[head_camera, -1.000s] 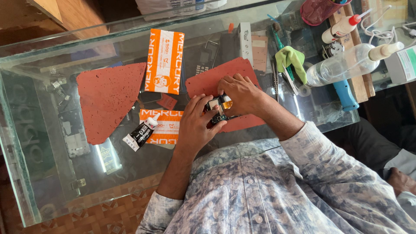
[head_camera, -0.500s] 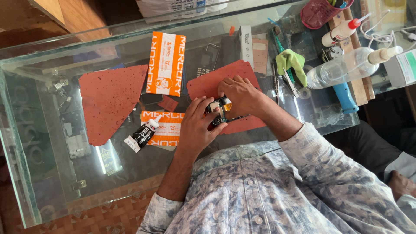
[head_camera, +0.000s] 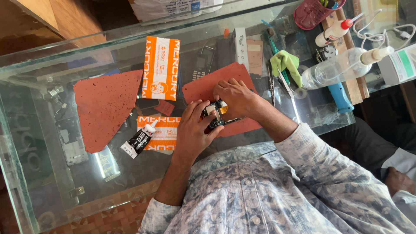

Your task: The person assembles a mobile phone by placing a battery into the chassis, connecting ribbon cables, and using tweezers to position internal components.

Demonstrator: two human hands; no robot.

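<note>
The person is sitting at a glass counter (head_camera: 52, 182) and working on a small phone part (head_camera: 215, 116). It is dark with a bit of yellow and white on it, and it is sitting right between the two hands, over the near edge of a red mat (head_camera: 208, 86).

The left hand (head_camera: 195, 130) is reaching in from the left side. Its fingers are curling around the left end of the part and pinching it. The right hand (head_camera: 236, 97) is coming from the right and a bit farther up the counter. Its fingers are pressing close together on the top right of the part (the fingertips are mostly hiding, so how tight they are squeezing is hard to tell).

The part's long side is running up and away from the person, a little tilted. Both hands are touching it, so neither one is nearer. A thin dark tool (head_camera: 236, 120) is poking out to the right from under the right hand.

A black glue tube (head_camera: 138, 141) is lying to the left of the left hand on an orange packet (head_camera: 160, 132). Another red mat (head_camera: 106, 106) is lying farther left.
</note>
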